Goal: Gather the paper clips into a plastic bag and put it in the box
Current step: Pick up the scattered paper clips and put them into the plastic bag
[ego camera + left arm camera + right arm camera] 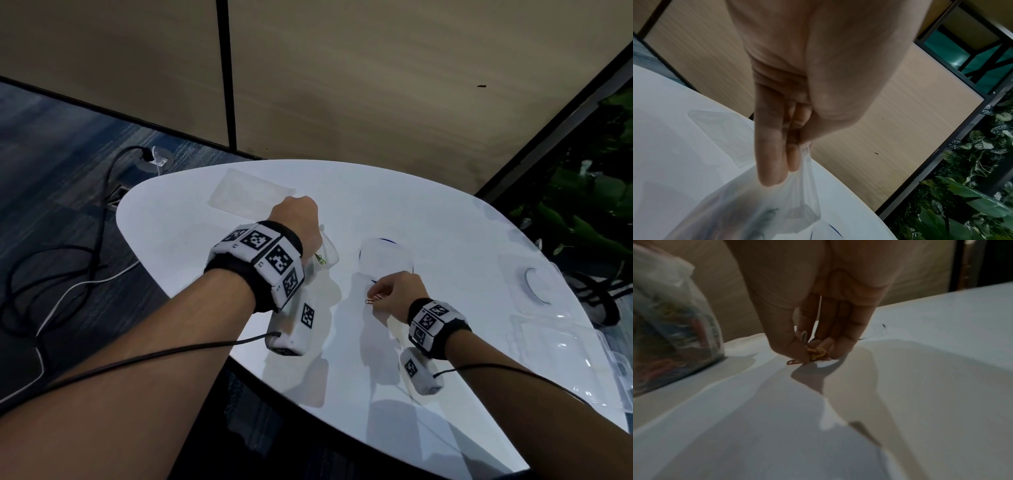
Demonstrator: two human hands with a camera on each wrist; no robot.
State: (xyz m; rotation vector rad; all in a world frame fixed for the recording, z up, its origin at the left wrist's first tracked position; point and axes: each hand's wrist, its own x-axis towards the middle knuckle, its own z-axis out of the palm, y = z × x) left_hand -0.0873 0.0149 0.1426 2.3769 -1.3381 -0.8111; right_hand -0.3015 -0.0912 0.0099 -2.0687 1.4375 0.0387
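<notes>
left hand [297, 219]: pinches the plastic bag [674, 331] top, lifting it so clips stay inside | right hand [397, 291]: just right of bag, pinching last paper clips [816, 353] off the table [191, 246] | box [565, 349]: far right of bag, waiting

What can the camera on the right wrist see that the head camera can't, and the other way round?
Only the right wrist view shows the colours up close: yellow paper clips pinched in the right hand, a red clip on the table, and many coloured clips inside the plastic bag.

Only the head view shows the left hand holding that bag up, and the clear box at the table's right edge.

Both show the white table.
</notes>
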